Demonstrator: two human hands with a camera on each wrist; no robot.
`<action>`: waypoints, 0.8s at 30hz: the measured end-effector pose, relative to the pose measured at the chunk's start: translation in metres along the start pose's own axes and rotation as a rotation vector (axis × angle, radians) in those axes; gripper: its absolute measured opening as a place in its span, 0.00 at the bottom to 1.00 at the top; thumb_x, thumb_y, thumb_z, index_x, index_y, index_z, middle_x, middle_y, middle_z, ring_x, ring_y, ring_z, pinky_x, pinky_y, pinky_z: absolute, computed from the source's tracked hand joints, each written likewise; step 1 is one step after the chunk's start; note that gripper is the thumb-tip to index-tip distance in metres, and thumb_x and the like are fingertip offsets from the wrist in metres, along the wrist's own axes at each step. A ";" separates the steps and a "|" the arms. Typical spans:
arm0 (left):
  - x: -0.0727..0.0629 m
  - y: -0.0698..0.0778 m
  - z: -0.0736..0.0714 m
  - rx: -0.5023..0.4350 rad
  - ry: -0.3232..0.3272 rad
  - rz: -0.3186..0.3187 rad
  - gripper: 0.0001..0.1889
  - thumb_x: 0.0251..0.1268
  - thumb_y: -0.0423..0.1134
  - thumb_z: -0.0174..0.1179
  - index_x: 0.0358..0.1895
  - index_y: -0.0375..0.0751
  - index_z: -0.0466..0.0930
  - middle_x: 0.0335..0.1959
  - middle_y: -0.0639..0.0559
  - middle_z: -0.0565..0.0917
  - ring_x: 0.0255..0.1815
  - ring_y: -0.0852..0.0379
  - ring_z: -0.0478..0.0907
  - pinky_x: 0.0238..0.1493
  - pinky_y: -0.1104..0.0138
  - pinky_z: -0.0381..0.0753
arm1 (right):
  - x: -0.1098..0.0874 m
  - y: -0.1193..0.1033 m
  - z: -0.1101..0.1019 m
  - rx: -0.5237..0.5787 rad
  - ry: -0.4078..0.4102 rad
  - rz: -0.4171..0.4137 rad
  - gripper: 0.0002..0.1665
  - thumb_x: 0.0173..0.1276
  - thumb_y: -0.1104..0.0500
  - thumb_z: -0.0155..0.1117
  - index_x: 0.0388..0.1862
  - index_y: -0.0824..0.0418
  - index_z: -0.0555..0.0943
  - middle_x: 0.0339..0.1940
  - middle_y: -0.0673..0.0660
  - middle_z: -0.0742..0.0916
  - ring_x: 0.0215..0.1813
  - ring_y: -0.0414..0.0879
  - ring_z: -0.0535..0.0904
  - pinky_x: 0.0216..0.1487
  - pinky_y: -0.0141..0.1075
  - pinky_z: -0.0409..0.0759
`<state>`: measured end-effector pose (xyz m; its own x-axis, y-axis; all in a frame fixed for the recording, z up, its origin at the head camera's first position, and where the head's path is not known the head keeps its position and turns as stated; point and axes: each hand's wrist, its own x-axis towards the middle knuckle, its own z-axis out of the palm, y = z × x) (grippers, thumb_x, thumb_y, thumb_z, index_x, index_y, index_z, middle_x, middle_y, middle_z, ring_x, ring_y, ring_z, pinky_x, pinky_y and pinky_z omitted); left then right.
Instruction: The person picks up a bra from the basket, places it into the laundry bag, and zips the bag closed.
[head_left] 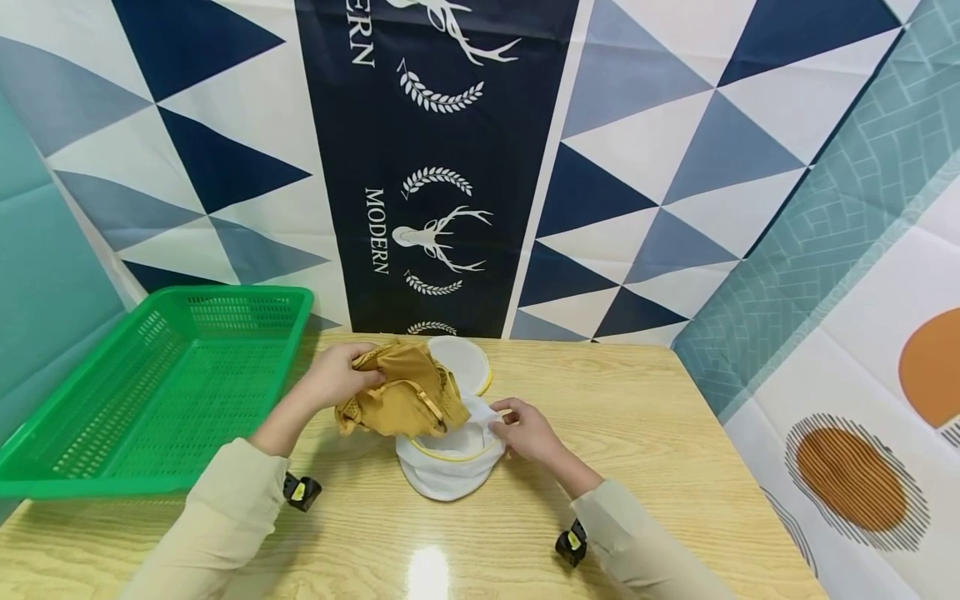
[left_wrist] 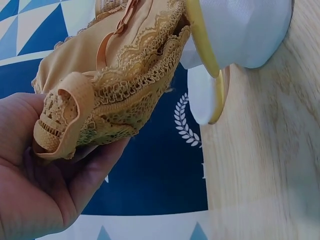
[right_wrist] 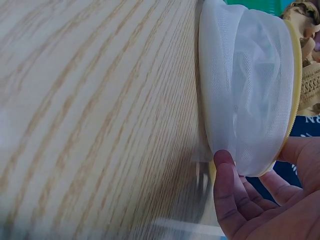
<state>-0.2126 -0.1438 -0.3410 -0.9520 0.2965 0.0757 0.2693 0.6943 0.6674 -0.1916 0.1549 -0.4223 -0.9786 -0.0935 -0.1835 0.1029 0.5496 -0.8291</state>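
A mustard-tan lace-trimmed bra (head_left: 405,387) hangs over the mouth of a white mesh laundry bag (head_left: 448,475) with a yellow zip edge. My left hand (head_left: 341,377) grips the bra at its left end; lace, a strap and smooth cup fabric show in the left wrist view (left_wrist: 125,75). With thumb and fingers, my right hand (head_left: 528,429) pinches the bag's rim on its right side. The bag's round lid (head_left: 461,364), also yellow-edged, is folded back behind it. In the right wrist view the mesh wall (right_wrist: 250,90) bulges above the fingers.
To the left on the wooden table (head_left: 622,433) stands a green perforated plastic basket (head_left: 292,358). Behind the table hangs a patterned cloth (head_left: 442,167) with triangles and deer heads. Another patterned cloth (head_left: 847,375) borders the right side.
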 end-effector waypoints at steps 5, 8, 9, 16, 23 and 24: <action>0.001 0.003 0.002 -0.003 0.007 0.029 0.13 0.59 0.36 0.61 0.48 0.40 0.81 0.43 0.42 0.83 0.43 0.49 0.77 0.43 0.57 0.77 | 0.000 -0.001 0.000 -0.001 -0.001 0.002 0.17 0.66 0.61 0.60 0.54 0.60 0.76 0.36 0.58 0.79 0.24 0.43 0.74 0.26 0.37 0.79; 0.003 0.005 0.002 0.002 0.005 0.040 0.13 0.59 0.36 0.61 0.48 0.40 0.81 0.42 0.43 0.83 0.40 0.50 0.77 0.41 0.59 0.77 | 0.000 -0.001 0.000 -0.005 -0.003 0.004 0.17 0.66 0.61 0.60 0.54 0.60 0.76 0.37 0.58 0.79 0.24 0.43 0.74 0.26 0.38 0.80; 0.003 0.006 0.003 -0.001 0.002 0.040 0.13 0.59 0.36 0.61 0.48 0.40 0.81 0.42 0.43 0.83 0.39 0.51 0.77 0.40 0.60 0.77 | 0.000 -0.001 0.000 -0.007 -0.004 0.006 0.17 0.66 0.61 0.59 0.54 0.60 0.76 0.37 0.59 0.79 0.24 0.43 0.74 0.26 0.38 0.80; 0.006 0.013 0.006 -0.005 -0.019 0.024 0.16 0.60 0.35 0.60 0.52 0.40 0.80 0.46 0.41 0.83 0.39 0.51 0.77 0.40 0.61 0.78 | 0.000 -0.001 -0.001 -0.011 0.004 0.009 0.17 0.66 0.61 0.60 0.54 0.59 0.76 0.37 0.58 0.79 0.24 0.46 0.76 0.25 0.38 0.79; 0.007 0.021 0.009 0.006 -0.026 0.022 0.16 0.59 0.36 0.60 0.52 0.41 0.81 0.47 0.41 0.83 0.39 0.52 0.77 0.39 0.61 0.78 | 0.000 0.000 0.000 -0.012 0.003 0.005 0.17 0.66 0.61 0.60 0.54 0.59 0.76 0.36 0.58 0.78 0.24 0.45 0.75 0.25 0.37 0.79; 0.007 0.022 0.009 0.012 -0.026 0.030 0.15 0.59 0.36 0.60 0.51 0.41 0.81 0.46 0.42 0.83 0.37 0.52 0.77 0.38 0.62 0.77 | 0.000 0.000 0.000 -0.007 0.003 0.012 0.17 0.66 0.61 0.60 0.54 0.59 0.76 0.36 0.58 0.78 0.24 0.45 0.75 0.25 0.37 0.79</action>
<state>-0.2122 -0.1207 -0.3327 -0.9396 0.3336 0.0762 0.2992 0.6931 0.6558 -0.1916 0.1551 -0.4222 -0.9778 -0.0846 -0.1917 0.1132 0.5565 -0.8231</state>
